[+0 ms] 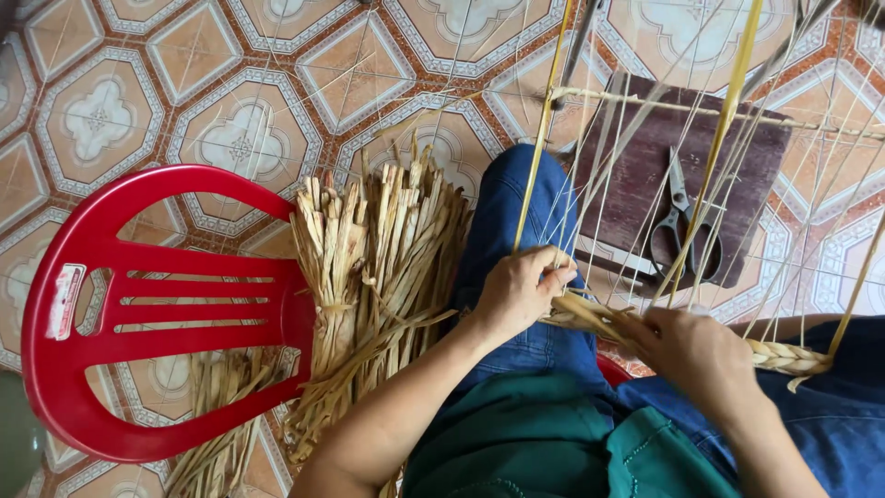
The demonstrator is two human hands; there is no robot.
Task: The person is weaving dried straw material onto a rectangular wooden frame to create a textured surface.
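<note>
- Two hands worked at our lap: our left hand (524, 288) was closed around the dried straw strands at the working edge, and our right hand (687, 350) was folded over the plaited braid (779, 355), pinching it where the strands met.
- We judged that slack was the main risk: if either grip loosened, the last turns of the braid could open, because the flat strands looked stiff and springy.
- We noted that the thin warp strings (636, 184) ran close to our fingers; a snagged string could pull the yellow frame rods (728, 120) out of line.
- We regarded the scissors (680, 221) on the dark wooden board (645, 157) as a hazard, since they lay under the strings, points away from us.
- We judged that the bundle of dried straw (378, 267), leaning on the red plastic chair (147, 304), could slide to the tiled floor (111, 101).
- We could not see our right fingertips, the weave beneath our hands, or the upper ends of the rods, which were cut off by the picture edge.
</note>
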